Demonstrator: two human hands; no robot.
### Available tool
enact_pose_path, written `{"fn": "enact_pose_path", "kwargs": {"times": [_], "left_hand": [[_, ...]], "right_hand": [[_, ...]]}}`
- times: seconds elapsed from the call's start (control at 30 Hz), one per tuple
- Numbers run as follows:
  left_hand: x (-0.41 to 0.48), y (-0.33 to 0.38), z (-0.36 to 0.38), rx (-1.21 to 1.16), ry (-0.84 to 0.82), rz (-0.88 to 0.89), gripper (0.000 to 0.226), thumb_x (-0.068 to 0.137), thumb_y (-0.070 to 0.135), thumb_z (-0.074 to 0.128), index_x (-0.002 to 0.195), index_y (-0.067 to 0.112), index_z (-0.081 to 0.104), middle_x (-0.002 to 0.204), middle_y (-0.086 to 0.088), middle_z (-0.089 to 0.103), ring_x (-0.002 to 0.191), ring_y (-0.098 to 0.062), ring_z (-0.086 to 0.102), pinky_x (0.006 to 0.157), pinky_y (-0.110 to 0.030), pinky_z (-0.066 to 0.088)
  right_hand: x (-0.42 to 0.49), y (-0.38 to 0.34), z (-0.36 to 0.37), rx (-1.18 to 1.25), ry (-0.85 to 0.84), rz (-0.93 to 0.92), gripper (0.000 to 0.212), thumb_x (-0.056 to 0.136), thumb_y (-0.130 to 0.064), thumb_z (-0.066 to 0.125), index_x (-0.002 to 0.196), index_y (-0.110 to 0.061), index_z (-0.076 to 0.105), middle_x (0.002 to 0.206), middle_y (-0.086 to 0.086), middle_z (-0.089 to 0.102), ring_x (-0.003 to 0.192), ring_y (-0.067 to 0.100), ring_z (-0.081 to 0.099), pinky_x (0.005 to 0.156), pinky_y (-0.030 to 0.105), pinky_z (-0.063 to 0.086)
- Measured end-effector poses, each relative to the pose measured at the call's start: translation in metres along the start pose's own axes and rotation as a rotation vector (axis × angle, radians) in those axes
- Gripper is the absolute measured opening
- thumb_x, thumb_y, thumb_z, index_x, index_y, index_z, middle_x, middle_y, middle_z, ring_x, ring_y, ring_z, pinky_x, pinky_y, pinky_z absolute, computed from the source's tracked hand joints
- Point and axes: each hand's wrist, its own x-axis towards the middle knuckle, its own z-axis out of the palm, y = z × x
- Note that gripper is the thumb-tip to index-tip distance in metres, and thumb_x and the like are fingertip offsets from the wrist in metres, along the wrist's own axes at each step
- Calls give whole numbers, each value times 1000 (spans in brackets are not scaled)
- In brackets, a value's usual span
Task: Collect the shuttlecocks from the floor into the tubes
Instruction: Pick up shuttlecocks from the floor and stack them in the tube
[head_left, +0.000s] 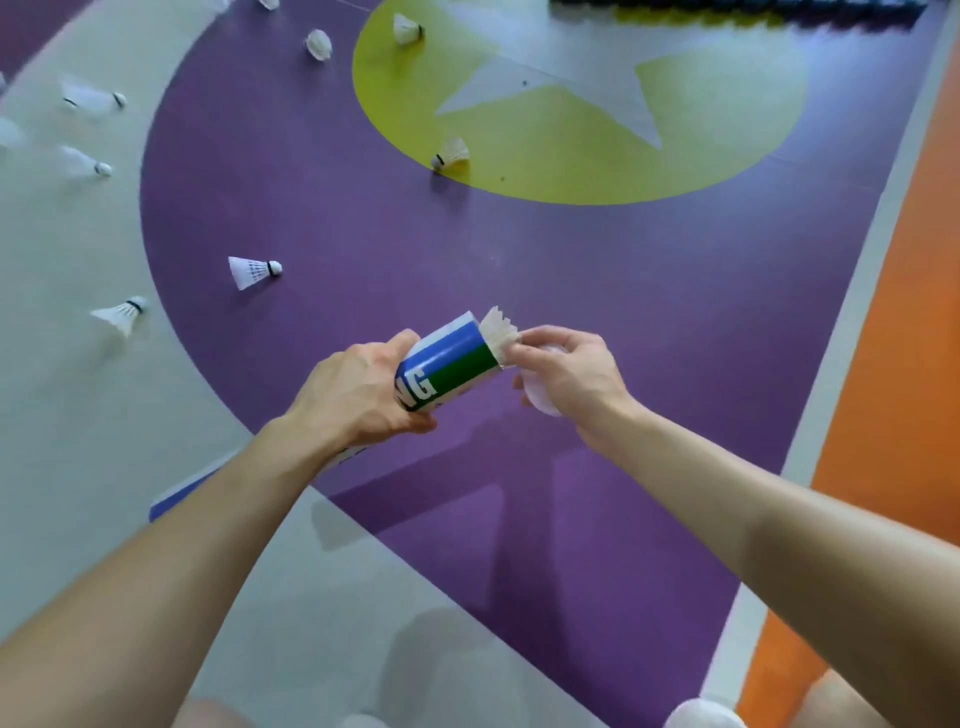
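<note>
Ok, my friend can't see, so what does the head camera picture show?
A person's left hand grips a blue-and-green tube while the right hand pinches a white shuttlecock at its open end. More shuttlecocks lie scattered on the colourful floor.

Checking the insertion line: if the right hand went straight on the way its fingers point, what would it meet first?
The right hand pinches the shuttlecock sticking out of the tube, so that comes first; then probably the tube's rim.
</note>
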Motion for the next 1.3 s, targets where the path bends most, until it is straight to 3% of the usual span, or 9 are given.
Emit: {"fn": "enact_pose_path", "kwargs": {"times": [0.1, 0.27, 0.43, 0.6, 0.7, 0.8, 0.93, 1.1, 1.3], "left_hand": [[-1, -3, -1, -16, -5, 0, 68, 69, 61, 90, 119, 43, 48, 96, 9, 70, 87, -25, 69, 79, -42, 61], [-8, -23, 5, 3, -17, 8, 68, 71, 59, 89, 122, 45, 48, 100, 11, 70, 89, -24, 69, 81, -44, 61], [-12, -46, 3, -99, 8, -104, 67, 70, 56, 93, 120, 45, 49, 95, 13, 70, 88, -23, 69, 77, -39, 57], [-18, -85, -7, -437, 114, -259, 69, 67, 50, 101, 122, 40, 60, 100, 14, 77, 97, -16, 73, 88, -38, 58], [-23, -103, -16, -582, 160, -274, 78, 66, 55, 101, 131, 42, 61, 116, 15, 77, 111, -16, 74, 100, -47, 60], [-30, -117, -19, -659, 123, -270, 75, 66, 59, 100, 129, 49, 60, 119, 17, 78, 115, -15, 74, 103, -57, 61], [-31, -121, -17, -569, 80, -254, 76, 66, 72, 93, 127, 46, 55, 111, 17, 78, 106, -10, 75, 95, -49, 64], [-21, -121, -6, -204, 73, -287, 87, 71, 92, 72, 114, 28, 31, 92, 9, 72, 86, -26, 76, 82, -49, 63], [1, -116, -5, -266, 241, -151, 76, 82, 78, 77, 133, 36, 39, 99, 6, 71, 90, -29, 68, 78, -41, 52]], "right_hand": [[-7, -3, 12, -40, -187, 23, 19, 99, -18, 63, 106, -15, 81, 79, 13, 71, 60, 20, 65, 61, 28, 54], [-8, -7, 14, -244, -558, 49, 33, 95, -15, 57, 118, -25, 78, 84, 18, 74, 69, 26, 66, 70, 30, 54], [5, -12, 24, -224, -381, -82, 28, 93, -11, 68, 115, -25, 77, 81, 1, 75, 68, 18, 71, 71, 33, 60], [26, -9, 26, -349, -181, -215, 19, 90, -23, 67, 101, -35, 77, 84, 6, 77, 68, 15, 70, 81, 38, 63], [36, 1, 33, -443, -211, -189, 18, 82, -35, 66, 96, -39, 77, 83, -1, 77, 74, 17, 73, 81, 49, 65], [44, 12, 47, -545, -258, -174, 19, 80, -40, 66, 96, -42, 76, 92, -3, 77, 80, 19, 73, 71, 39, 65], [57, 22, 67, -609, -249, -200, 15, 89, -32, 66, 99, -39, 75, 96, -8, 73, 72, 12, 67, 57, 22, 50], [68, 22, 91, -756, -195, -274, 19, 90, -30, 64, 106, -33, 73, 100, -12, 72, 99, 13, 66, 81, 30, 57], [83, 1, 97, -936, -101, -391, 21, 88, -30, 64, 106, -27, 74, 106, -9, 72, 101, 18, 63, 86, 31, 52]]}}
